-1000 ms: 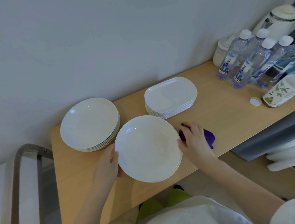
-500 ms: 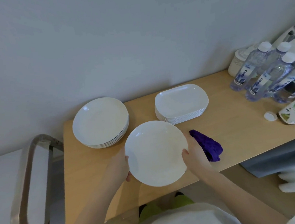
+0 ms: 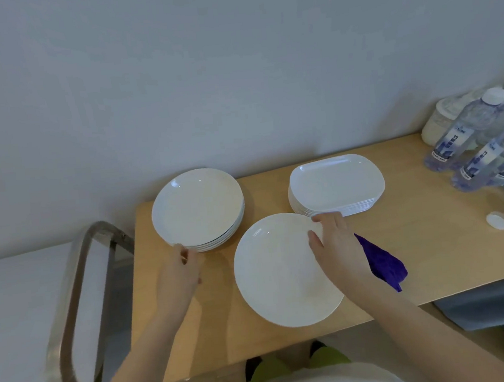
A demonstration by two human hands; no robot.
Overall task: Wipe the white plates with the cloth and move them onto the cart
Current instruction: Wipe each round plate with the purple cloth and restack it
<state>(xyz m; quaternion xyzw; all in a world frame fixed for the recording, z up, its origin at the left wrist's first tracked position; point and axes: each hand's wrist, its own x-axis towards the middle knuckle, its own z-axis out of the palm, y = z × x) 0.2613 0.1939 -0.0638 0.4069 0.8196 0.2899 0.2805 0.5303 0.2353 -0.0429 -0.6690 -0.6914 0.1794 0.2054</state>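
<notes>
Since half a second ago, both hands have been shifted on the near round plate (image 3: 282, 275): the left hand (image 3: 179, 275) has been drawn off its rim and is now placed at the near edge of the round plate stack (image 3: 197, 209), fingers curled at the rim, though whether a plate is actually pinched cannot be told. The right hand (image 3: 337, 252) has been brought over the near plate's far-right rim, thumb laid on the upper face and fingers bent over the edge, so the plate appears to be gripped. The purple cloth (image 3: 383, 263) is left lying on the wooden table (image 3: 426, 245), just right of that hand and held by neither.

It is judged that wiping is paused and plates are being rearranged or readied for transfer. The near plate looks plain, glossy and shallow, resting flat near the table's front edge. Further back, the rectangular plate stack (image 3: 337, 183) is seen. At the left, the cart handle (image 3: 80, 300) is visible, with no plates seen on it.
</notes>
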